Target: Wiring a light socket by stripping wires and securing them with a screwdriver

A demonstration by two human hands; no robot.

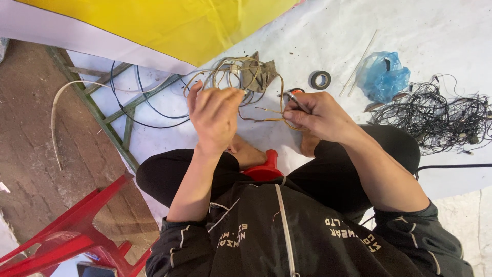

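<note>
My left hand [212, 114] is raised with its fingers pinched on thin tan wires [233, 77] that loop up from a tangled bundle on the white sheet. My right hand [316, 116] grips a small tool with red-orange handles [293, 94], its tip at the wire ends that stretch between both hands. I sit on a low red stool [264, 168] with my knees spread and bare feet on the sheet.
A roll of dark tape [320, 79] and a blue plastic bag [382, 76] lie beyond my right hand. A heap of black wires [441, 115] lies at right. A yellow and white banner [154, 25], a green frame [102, 115] and a red plastic chair [72, 233] are at left.
</note>
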